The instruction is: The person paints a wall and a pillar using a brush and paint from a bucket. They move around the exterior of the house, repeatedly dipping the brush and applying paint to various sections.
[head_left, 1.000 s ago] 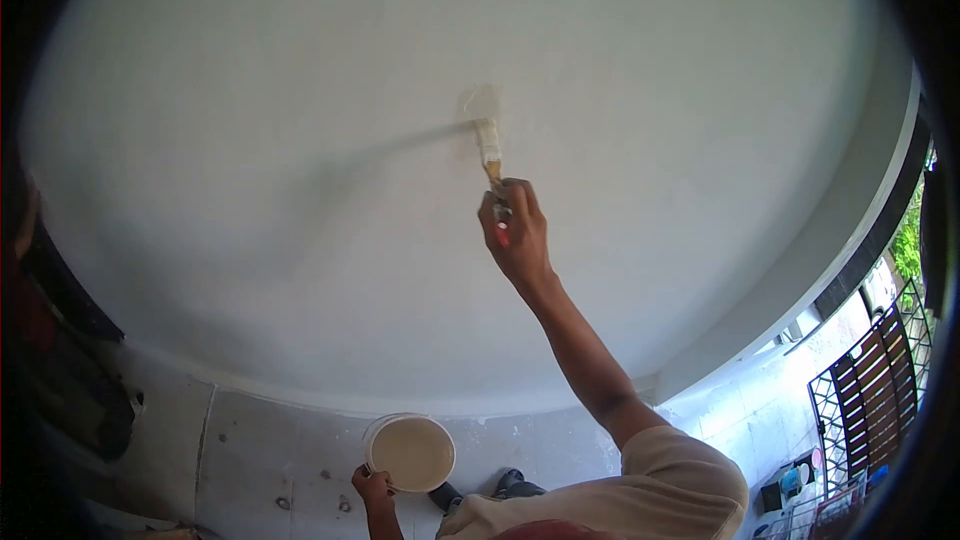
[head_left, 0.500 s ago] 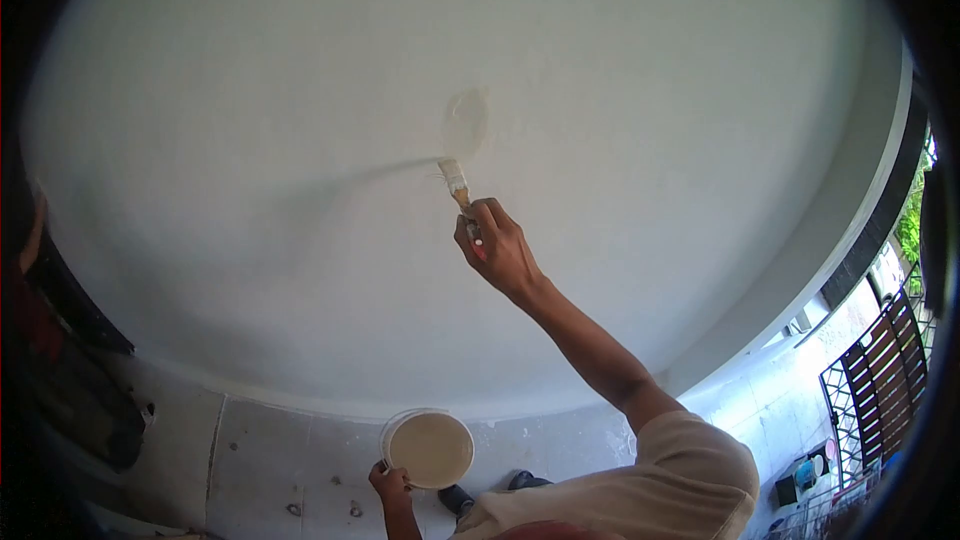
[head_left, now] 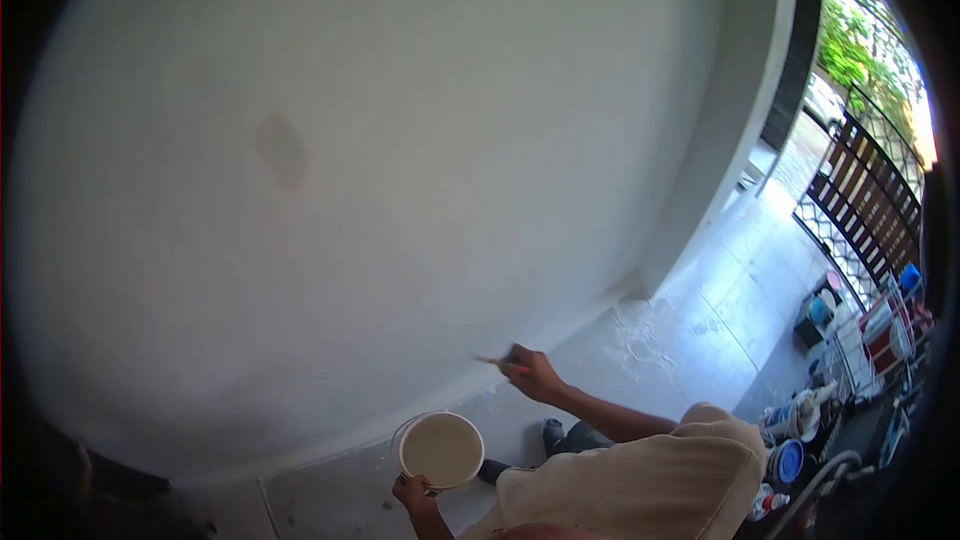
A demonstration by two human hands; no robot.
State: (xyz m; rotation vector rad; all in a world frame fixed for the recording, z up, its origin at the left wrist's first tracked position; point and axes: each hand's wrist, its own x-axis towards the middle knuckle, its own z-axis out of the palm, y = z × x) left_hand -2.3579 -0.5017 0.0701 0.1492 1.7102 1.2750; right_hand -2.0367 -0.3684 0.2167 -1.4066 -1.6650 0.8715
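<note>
My left hand (head_left: 412, 489) grips the near rim of a round white bucket (head_left: 403, 452), with a pale, cream-coloured paint (head_left: 441, 450) in it. Above and to the right, my right hand (head_left: 537, 375) is closed around the handle of a paintbrush (head_left: 490, 360). The brush points left, close to the lower part of the wall, and its bristles are blurred. A patch (head_left: 284, 152) darker than its surroundings shows on the white wall (head_left: 450, 160), at upper left.
Grey floor tiles (head_left: 715, 290) with white splatters run along the wall's foot. Paint tubs (head_left: 786, 461), bottles and a wire rack crowd the right side. Farther off stand a slatted gate (head_left: 868, 202) and green plants (head_left: 843, 45). My shoe (head_left: 553, 434) is below the right hand.
My right hand has come down from the wall patch with the brush, towards the bucket's level. The view has turned right, so the patch sits farther left. My left hand still holds the bucket.
</note>
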